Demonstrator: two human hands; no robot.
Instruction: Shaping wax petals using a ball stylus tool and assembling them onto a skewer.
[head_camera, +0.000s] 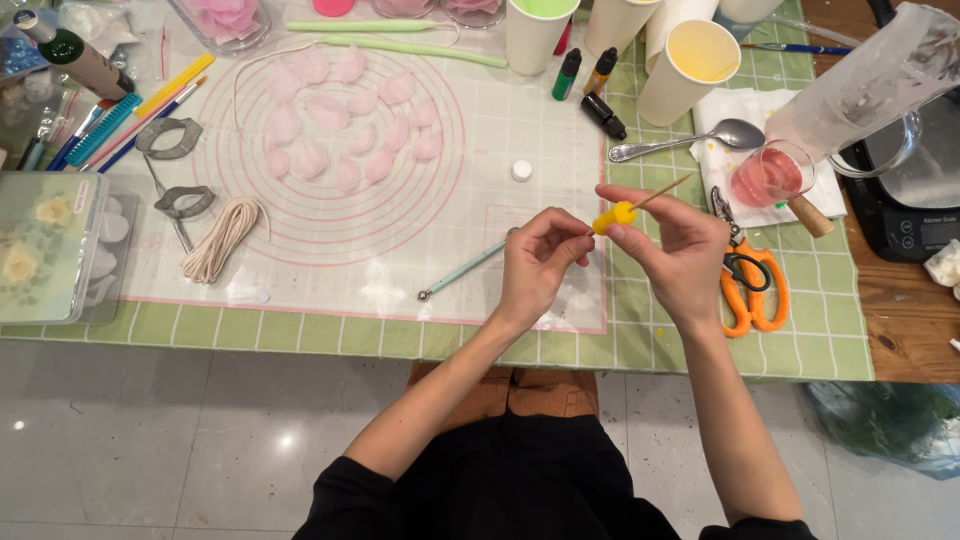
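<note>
head view, surface: green-and-white checked tablecloth (300, 335) is covering the table; translucent silicone work mat with pink concentric rings (520, 120) is lying on top. Grey glossy tiled floor (150, 440) is showing below the table edge.
mat contents: thin pink petal pieces (340, 120) are sitting spread inside the rings; coil of off-white cord (222, 238) is lying at the left; pale blue ball-ended modelling tool (465, 270) is lying just left of the hands; small white cap (521, 170) is sitting near the centre.
right side: orange-handled scissors (752, 285) are lying just beside the right hand; metal spoon (690, 140) is resting on a white paper towel (740, 105); paper cup with yellow contents (690, 68) is standing behind it.
left side: clear plastic box (50, 250) is sitting at the table edge.
hands: left hand (535, 265) and right hand (680, 250) are being held close together above the mat's front right corner.
work piece: small yellow clay lump on a thin wooden stick (615, 214) is sitting between the two hands.
grip: right fingers are pinching the lump and stick; left fingertips are closing on the lump's left end.
</note>
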